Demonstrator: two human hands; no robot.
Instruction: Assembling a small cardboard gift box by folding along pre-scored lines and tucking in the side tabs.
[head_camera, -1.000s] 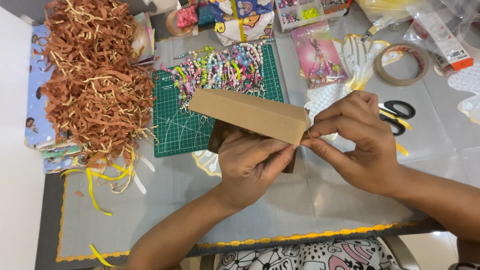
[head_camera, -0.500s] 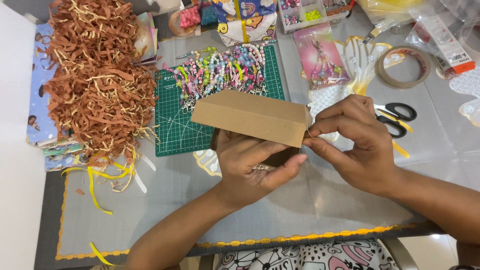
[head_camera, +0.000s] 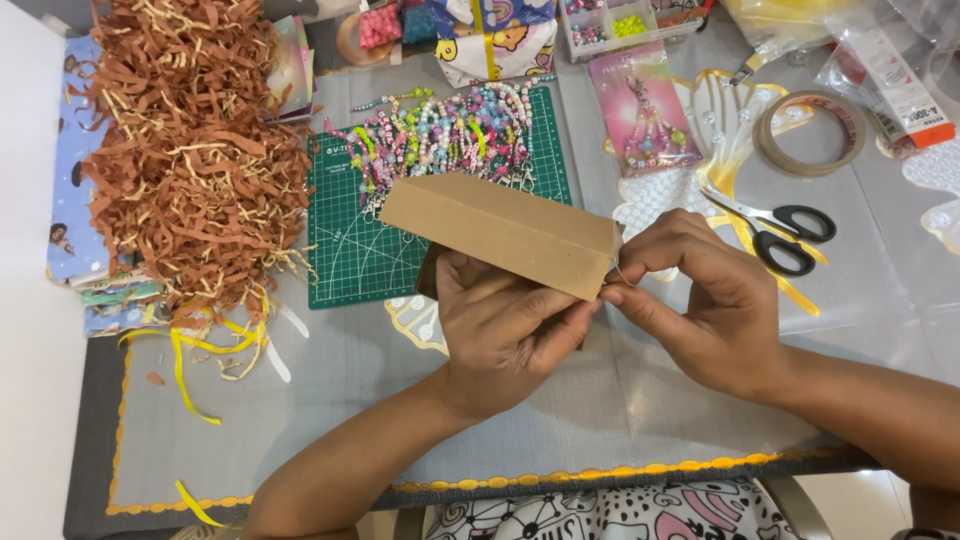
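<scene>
While held above the grey counter (head_camera: 330, 400): flat brown cardboard box (head_camera: 500, 230) gripped underneath by left hand (head_camera: 505, 330); right hand (head_camera: 700, 300) pinched on its end, possibly tape. Mid-fold; next needs firm crease.

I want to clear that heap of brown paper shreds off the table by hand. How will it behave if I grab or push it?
The brown paper shreds look loose and springy, so a grab would probably lift only a light clump while strands trail off. Pushed, the heap would likely spread rather than slide whole; stray yellow strips already lie beyond its edge. It seems neither fragile nor prone to rolling.
</scene>
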